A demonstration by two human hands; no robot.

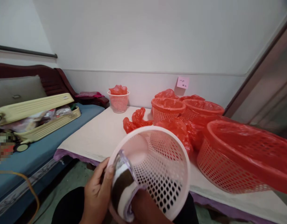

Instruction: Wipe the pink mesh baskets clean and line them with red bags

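A pale pink plastic basket with round holes is tilted in front of me, its open mouth facing me. My left hand grips the basket's left rim, thumb on the near side. Inside the left part of the basket, my right hand holds a striped brown and white cloth with lilac edging against the wall. The cloth hides most of my right fingers. Just behind the basket a crumpled red plastic bag lies on the white-covered table.
A small basket with a red bag inside stands at the back. Several red-bag-lined baskets, among them a large one, fill the right side. A pink note is on the wall. Left, an open yellow suitcase lies on a blue bed.
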